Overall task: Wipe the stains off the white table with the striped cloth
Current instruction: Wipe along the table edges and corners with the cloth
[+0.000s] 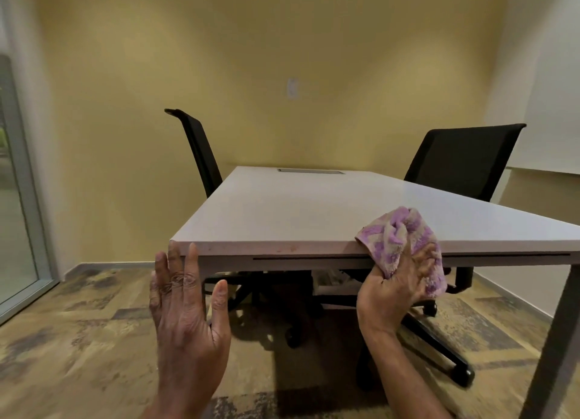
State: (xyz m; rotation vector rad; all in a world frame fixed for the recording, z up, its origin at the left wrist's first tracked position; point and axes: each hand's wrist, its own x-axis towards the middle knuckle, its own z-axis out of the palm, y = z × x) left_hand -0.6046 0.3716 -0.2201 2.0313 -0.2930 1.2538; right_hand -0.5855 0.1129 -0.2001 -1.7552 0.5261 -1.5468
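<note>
Table (pixel 298 211), white and broad, filling the middle of the view, seen from low at its near edge; top bare apart from a grey slot at the far end. Faint reddish specks along the near edge, perhaps the stains; elsewhere none plain enough to tell. Two black chairs (pixel 464 158) behind, one at the far left, one at the far right. Patterned carpet (pixel 78 340) below, yellow wall (pixel 219 58) beyond.

Left hand (pixel 185 315) next: spread flat, fingers straight and apart, palm away, fingertips (pixel 173 252) up at the near left corner of the table, touching or just short of it; cannot tell which. Holding nothing.

Right hand (pixel 398 287): curled closed around a bunch of the cloth (pixel 398 233), gripped at the lower part of the wad.

Cloth last: purple and tan, crumpled, draped over the near edge toward the right, upper part resting on the top, lower part hanging in the fist. Likely light, soft and limp, no stiffness at all; bound to fold and slide under pressure on a smooth top. Best taken as a wad in the palm, fingers spread over its back, pressed flat before rubbing. No fragility to mind; little risk beyond the cloth bunching and missing spots.
</note>
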